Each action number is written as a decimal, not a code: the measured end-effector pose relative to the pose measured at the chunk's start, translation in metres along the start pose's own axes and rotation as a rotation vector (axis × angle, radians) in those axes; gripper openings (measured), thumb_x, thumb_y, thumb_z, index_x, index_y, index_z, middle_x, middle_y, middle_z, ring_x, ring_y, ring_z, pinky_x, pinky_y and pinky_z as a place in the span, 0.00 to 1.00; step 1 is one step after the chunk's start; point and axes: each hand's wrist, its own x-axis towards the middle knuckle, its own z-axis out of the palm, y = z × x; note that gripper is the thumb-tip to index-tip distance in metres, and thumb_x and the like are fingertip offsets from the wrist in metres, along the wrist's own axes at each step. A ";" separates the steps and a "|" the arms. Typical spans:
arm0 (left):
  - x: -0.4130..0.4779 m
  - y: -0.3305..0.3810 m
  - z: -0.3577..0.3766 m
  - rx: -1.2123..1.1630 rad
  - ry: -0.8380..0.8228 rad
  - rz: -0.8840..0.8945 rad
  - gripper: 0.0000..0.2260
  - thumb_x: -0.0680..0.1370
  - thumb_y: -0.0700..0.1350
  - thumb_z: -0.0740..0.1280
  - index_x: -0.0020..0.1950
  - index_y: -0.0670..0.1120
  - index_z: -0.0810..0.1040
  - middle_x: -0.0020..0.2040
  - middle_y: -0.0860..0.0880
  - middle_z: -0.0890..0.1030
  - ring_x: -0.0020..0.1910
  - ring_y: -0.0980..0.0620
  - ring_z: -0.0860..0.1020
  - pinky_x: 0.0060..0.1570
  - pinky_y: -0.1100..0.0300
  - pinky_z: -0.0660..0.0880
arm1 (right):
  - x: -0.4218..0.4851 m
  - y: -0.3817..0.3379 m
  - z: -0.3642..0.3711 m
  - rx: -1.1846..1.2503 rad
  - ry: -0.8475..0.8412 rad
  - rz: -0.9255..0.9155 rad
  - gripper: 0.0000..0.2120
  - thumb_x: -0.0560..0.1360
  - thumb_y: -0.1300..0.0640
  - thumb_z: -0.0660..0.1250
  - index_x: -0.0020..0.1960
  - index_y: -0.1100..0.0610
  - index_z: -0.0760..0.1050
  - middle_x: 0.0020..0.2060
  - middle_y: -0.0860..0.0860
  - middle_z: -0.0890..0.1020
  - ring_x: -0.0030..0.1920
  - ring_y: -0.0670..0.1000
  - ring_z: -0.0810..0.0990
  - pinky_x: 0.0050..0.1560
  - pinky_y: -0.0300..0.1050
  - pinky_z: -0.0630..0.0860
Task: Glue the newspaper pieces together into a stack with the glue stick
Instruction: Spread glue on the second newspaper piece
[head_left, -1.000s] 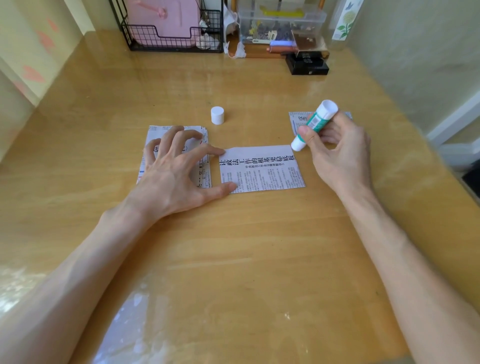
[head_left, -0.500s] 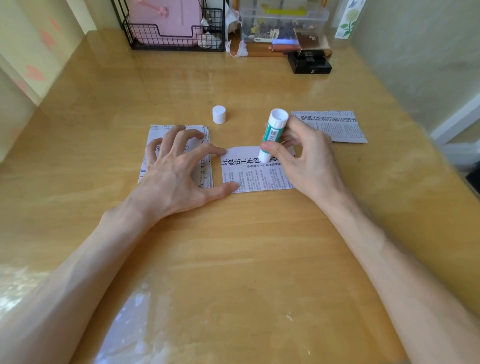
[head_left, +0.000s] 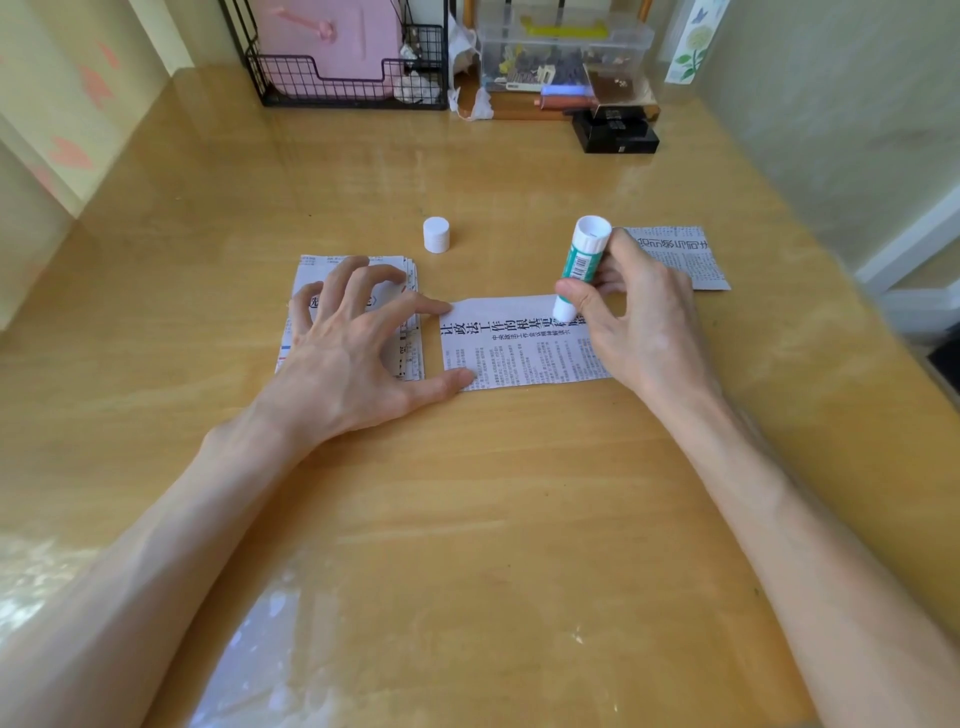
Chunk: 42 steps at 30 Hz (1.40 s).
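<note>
A single newspaper piece (head_left: 519, 345) lies flat at the middle of the wooden table. My right hand (head_left: 641, 325) grips a green and white glue stick (head_left: 581, 267), tip down on the piece near its top right. My left hand (head_left: 353, 343) is spread, its index finger and thumb pressing the piece's left edge, its other fingers resting on a stack of newspaper pieces (head_left: 311, 283) to the left. Another loose piece (head_left: 685, 254) lies behind my right hand. The glue stick's white cap (head_left: 436, 234) stands upright behind the papers.
At the table's far edge stand a black wire basket (head_left: 353, 78) with a pink item, a clear plastic box (head_left: 563, 49) of small things, and a black box (head_left: 615, 134). Walls close in on both sides.
My right hand swept the glue stick left across the piece, then back toward its top right. My left hand has stayed in place.
</note>
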 end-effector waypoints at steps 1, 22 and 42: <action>0.000 0.000 0.000 0.002 -0.001 0.000 0.36 0.65 0.82 0.60 0.68 0.68 0.73 0.74 0.56 0.67 0.82 0.51 0.53 0.77 0.43 0.49 | 0.000 0.002 -0.001 -0.005 0.004 0.006 0.13 0.80 0.53 0.74 0.58 0.61 0.78 0.49 0.51 0.88 0.47 0.49 0.85 0.54 0.49 0.80; 0.001 0.000 0.001 0.006 -0.011 -0.008 0.36 0.65 0.83 0.60 0.68 0.69 0.72 0.74 0.57 0.66 0.82 0.51 0.52 0.77 0.42 0.49 | -0.003 -0.009 0.009 0.304 -0.027 -0.042 0.11 0.80 0.58 0.74 0.59 0.62 0.79 0.49 0.49 0.87 0.51 0.44 0.87 0.57 0.41 0.81; 0.000 0.001 -0.001 0.003 -0.024 -0.019 0.36 0.65 0.83 0.60 0.69 0.69 0.72 0.75 0.56 0.65 0.82 0.52 0.51 0.77 0.42 0.48 | 0.002 0.005 -0.003 -0.086 0.042 0.069 0.13 0.80 0.52 0.73 0.58 0.60 0.78 0.49 0.51 0.88 0.47 0.51 0.85 0.53 0.52 0.80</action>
